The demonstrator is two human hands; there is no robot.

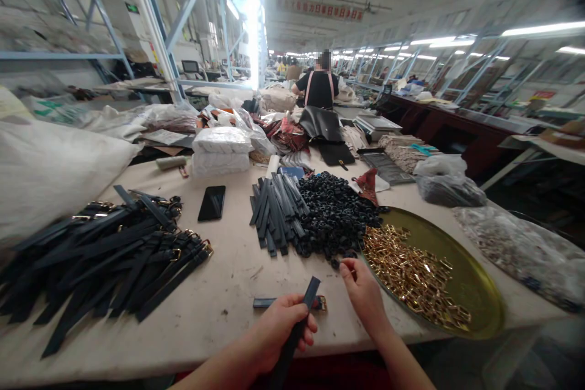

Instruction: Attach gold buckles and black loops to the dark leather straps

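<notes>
Dark strap (312, 291) in L hand (276, 332), left of the gold tray (475, 283).
L fingers (311, 323) clamped on strap partway, upper end free; R hand (363, 295), just left of tray by black loops (326, 210), has thumb & index tips close tog., can't tell if on a loop. Strap prob. light, bendy but springy, smooth, not fragile; best pinched flat near free end, thumb on top.
</notes>
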